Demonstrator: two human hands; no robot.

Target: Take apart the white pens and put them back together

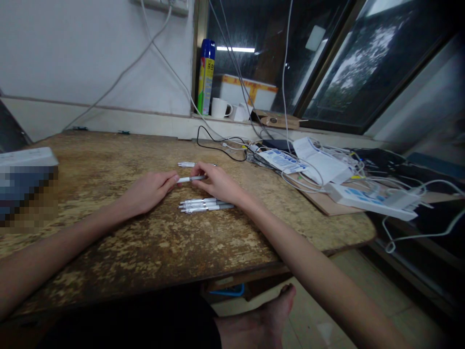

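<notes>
A white pen point(184, 180) with a grey grip is held level between my two hands, just above the worn wooden table point(152, 257). My left hand point(154, 190) pinches its left end with thumb and fingers. Around its grey right part, the fingers of my right hand point(214, 180) are closed. Several white pens point(203, 205) lie side by side on the table, nearer to me and partly beneath my right wrist. Another white pen point(186, 165) lies beyond the held one, its right part hidden behind my right hand.
Papers point(319, 162), tangled cables and a white power strip point(370, 199) crowd the table's right side. A white box-like object point(29, 156) stands at the left edge. On the window sill are a spray can point(206, 77) and a white mug point(220, 107). A black cable point(218, 140) curls near the back.
</notes>
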